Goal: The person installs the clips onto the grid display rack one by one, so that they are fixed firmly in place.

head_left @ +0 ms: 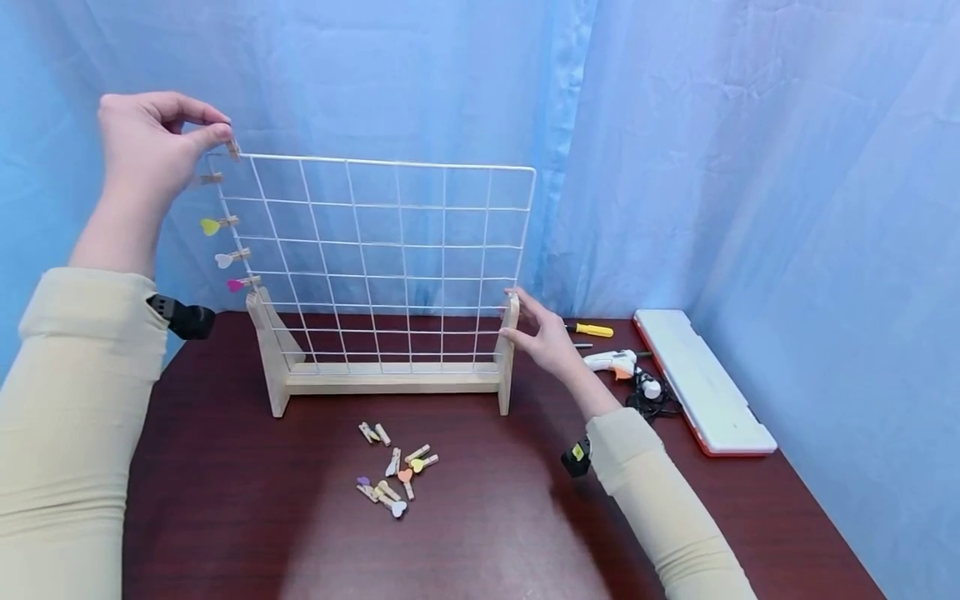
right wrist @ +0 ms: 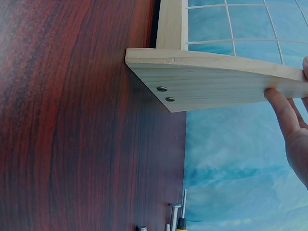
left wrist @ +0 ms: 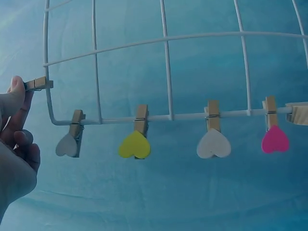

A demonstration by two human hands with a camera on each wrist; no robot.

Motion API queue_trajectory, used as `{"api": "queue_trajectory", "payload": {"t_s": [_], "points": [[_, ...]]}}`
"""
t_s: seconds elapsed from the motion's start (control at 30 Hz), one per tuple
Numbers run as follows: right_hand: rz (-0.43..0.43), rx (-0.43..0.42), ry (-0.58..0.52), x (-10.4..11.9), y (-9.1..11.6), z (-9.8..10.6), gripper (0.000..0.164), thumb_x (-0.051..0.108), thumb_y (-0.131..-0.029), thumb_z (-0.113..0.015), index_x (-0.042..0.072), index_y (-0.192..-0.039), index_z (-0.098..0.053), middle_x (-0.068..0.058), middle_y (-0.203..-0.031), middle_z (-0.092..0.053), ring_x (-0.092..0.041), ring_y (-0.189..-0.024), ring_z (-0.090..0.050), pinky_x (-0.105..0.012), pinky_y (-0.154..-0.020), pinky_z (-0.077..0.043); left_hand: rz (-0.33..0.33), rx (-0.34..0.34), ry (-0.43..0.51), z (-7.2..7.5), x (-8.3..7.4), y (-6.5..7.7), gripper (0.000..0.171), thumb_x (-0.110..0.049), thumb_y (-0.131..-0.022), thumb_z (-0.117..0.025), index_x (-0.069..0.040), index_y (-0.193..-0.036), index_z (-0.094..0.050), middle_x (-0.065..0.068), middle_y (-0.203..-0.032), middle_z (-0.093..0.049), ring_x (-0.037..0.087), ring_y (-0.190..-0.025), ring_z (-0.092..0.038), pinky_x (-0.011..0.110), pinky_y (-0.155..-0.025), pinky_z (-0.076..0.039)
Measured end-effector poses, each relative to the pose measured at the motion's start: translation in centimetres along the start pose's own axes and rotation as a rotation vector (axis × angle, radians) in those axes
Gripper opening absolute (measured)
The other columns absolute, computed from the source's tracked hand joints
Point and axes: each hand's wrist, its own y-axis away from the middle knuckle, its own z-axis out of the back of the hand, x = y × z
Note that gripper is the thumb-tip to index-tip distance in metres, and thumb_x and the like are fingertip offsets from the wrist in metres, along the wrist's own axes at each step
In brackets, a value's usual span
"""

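Note:
My left hand [head_left: 150, 137] pinches a small wooden clothespin [left wrist: 37, 84] between thumb and fingers, its tip at the top wire of a white wire grid [head_left: 347, 159], near the upper left corner. Down the grid's left side hang clothespins with hearts: a pale grey one [left wrist: 67, 145], a yellow one [left wrist: 135, 145], a white one [left wrist: 214, 144] and a pink one [left wrist: 275, 139]. The grid stands upright in a wooden stand [head_left: 393, 383]. My right hand [head_left: 547, 337] grips the top of the stand's right side piece, thumb in front, fingers on its outer face and edge.
Several loose heart clothespins [head_left: 406, 476] lie on the dark red table [head_left: 525, 517] before the stand. To the right are a yellow-handled screwdriver [head_left: 595, 331], a white glue gun [head_left: 611, 361] with a black cord [head_left: 654, 400], and a white case [head_left: 701, 379]. Blue curtains hang behind.

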Motion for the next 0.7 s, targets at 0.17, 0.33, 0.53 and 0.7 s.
{"api": "queue_trajectory", "payload": {"t_s": [0.17,0.33,0.53,0.7], "points": [[0.005,0.001,-0.022,-0.1,0.0,-0.1,0.061,0.014,-0.083,-0.063,0.022,-0.137,-0.035,-0.012,-0.124,-0.053,-0.026,-0.115,-0.049,-0.047,-0.088,-0.043,-0.004,0.015,0.001,-0.2,0.7,-0.1,0.027,-0.033,-0.074,-0.067,-0.016,-0.095,-0.071,-0.013,-0.072,-0.055,0.009,-0.056,-0.032,0.021,-0.045,-0.025],[-0.002,-0.005,0.008,-0.1,0.0,-0.1,0.062,0.016,-0.083,-0.063,0.022,-0.137,-0.034,-0.012,-0.130,-0.048,-0.026,-0.116,-0.048,-0.046,-0.090,-0.042,-0.036,0.019,-0.049,-0.1,1.2,-0.1,0.032,-0.036,-0.075,-0.066,-0.020,-0.102,-0.068,-0.014,-0.076,-0.051,0.006,-0.064,-0.037,0.019,-0.054,-0.029],[-0.012,0.000,0.023,0.2,-0.1,0.0,0.061,0.016,-0.083,-0.063,0.021,-0.137,-0.034,-0.011,-0.131,-0.047,-0.026,-0.116,-0.048,-0.046,-0.089,-0.043,-0.221,-0.092,-0.174,-0.3,0.6,1.2,0.038,-0.037,-0.073,-0.069,-0.025,-0.109,-0.065,-0.021,-0.095,-0.055,-0.008,-0.092,-0.035,0.021,-0.089,-0.025],[0.004,-0.006,0.016,0.4,-0.2,-0.1,0.061,0.012,-0.082,-0.063,0.019,-0.137,-0.035,-0.013,-0.127,-0.050,-0.028,-0.113,-0.050,-0.047,-0.087,-0.043,-0.504,-0.163,-0.154,-1.9,0.3,3.6,0.033,-0.020,-0.067,-0.078,-0.014,-0.099,-0.070,-0.005,-0.100,-0.065,-0.004,-0.096,-0.044,0.018,-0.086,-0.029]]}}
